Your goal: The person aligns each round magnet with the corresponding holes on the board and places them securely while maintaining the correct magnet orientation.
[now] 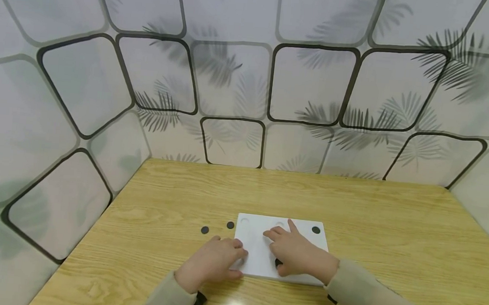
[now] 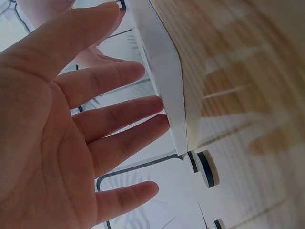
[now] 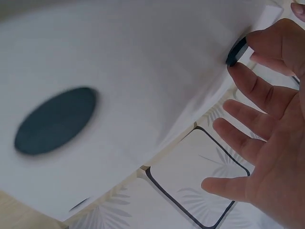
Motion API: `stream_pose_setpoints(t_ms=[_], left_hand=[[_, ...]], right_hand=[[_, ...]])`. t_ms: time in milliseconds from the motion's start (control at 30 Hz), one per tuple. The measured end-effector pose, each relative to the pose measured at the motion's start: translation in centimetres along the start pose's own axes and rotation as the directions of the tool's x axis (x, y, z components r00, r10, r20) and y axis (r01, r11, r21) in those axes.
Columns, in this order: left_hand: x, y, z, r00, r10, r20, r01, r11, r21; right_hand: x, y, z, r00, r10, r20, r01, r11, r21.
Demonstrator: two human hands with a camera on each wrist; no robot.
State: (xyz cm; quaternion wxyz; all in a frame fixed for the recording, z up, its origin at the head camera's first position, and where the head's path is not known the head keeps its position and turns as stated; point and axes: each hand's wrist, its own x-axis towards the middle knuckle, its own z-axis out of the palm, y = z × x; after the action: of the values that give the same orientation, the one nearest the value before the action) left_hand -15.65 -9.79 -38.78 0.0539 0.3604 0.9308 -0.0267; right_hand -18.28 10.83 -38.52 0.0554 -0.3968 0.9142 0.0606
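Observation:
A white board (image 1: 257, 259) lies on the table, with shallow round recesses along its far edge. One dark disc (image 1: 316, 230) sits at its far right corner; the right wrist view shows this disc (image 3: 56, 120) large. My right hand (image 1: 294, 252) is over the board, pinching another dark disc (image 3: 237, 50) between thumb and index finger at the board's surface. Its other fingers are spread. My left hand (image 1: 216, 260) is at the board's left edge. In the left wrist view its fingers (image 2: 126, 107) are fairly straight, with some tips against the board (image 2: 169, 71).
Two loose dark discs, one nearer the board (image 1: 230, 225) and one farther left (image 1: 205, 230), lie on the wooden table (image 1: 373, 210). A patterned cloth (image 1: 232, 84) hangs behind the table and along both sides.

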Motion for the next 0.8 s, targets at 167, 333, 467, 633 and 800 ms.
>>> stream_pose_setpoints(t_ms=[167,333,467,633,800], left_hand=[[0.01,0.07,-0.02,1.0,-0.004,-0.001,0.004,1.0,-0.004],[-0.04,0.08,-0.08,1.0,-0.009,-0.008,0.009,1.0,-0.008],[-0.05,0.04,0.0,1.0,-0.008,-0.011,0.008,1.0,-0.007],[-0.05,0.02,0.1,1.0,-0.007,-0.013,0.007,1.0,-0.005],[-0.03,0.1,0.12,1.0,-0.011,-0.004,0.011,1.0,0.0]], right_hand=[[-0.04,-0.11,-0.04,1.0,0.007,0.024,-0.008,1.0,0.004],[-0.25,-0.33,-0.18,0.999,0.013,0.037,-0.013,1.0,0.013],[-0.39,-0.53,-0.25,0.999,0.012,0.031,-0.012,1.0,0.012],[-0.46,-0.67,-0.22,1.0,0.011,0.024,-0.011,1.0,0.004],[-0.51,-0.75,-0.27,1.0,0.009,0.024,-0.008,1.0,-0.008]])
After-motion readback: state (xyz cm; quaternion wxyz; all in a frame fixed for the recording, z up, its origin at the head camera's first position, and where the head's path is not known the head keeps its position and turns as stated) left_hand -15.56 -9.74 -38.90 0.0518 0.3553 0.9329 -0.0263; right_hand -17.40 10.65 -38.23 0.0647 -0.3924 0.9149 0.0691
